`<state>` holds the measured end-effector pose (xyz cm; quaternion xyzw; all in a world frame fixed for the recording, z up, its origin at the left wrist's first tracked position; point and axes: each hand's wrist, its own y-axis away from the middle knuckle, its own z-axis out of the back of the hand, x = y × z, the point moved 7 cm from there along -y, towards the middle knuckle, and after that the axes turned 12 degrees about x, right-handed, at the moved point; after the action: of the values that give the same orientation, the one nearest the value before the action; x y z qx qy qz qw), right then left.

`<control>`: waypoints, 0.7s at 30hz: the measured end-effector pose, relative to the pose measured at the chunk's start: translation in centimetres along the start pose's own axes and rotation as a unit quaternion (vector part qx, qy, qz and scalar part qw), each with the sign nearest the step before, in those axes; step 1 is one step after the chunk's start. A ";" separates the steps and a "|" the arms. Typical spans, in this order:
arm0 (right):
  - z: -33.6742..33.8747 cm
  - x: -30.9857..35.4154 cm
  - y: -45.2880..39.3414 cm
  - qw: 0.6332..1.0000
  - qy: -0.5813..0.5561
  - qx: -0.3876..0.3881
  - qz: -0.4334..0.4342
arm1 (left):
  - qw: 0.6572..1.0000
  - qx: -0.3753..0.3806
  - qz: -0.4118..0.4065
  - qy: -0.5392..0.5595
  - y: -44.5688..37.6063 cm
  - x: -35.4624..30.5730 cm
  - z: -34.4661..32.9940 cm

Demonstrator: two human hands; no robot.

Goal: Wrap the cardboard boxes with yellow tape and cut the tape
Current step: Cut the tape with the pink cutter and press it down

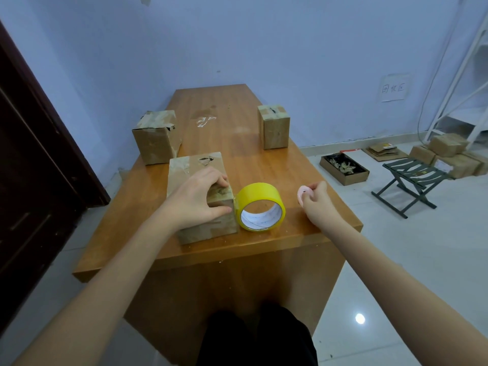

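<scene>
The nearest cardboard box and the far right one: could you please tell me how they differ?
The nearest cardboard box lies low and long, gripped by the left hand, with the yellow tape roll against it. The far right box stands taller, alone and untouched. Both are brown with old tape on top.
</scene>
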<state>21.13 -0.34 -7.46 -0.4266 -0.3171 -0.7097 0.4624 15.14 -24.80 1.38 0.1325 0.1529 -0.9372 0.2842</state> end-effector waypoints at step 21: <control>0.6 -0.8 -0.1 0.916 0.386 -0.103 0.039 | 1.000 -0.007 -0.013 -0.006 0.1 -0.1 -0.1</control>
<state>21.40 0.56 -7.91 -0.1770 -0.0222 -0.8290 0.5300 15.30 -24.80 1.33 0.1225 0.1598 -0.9403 0.2743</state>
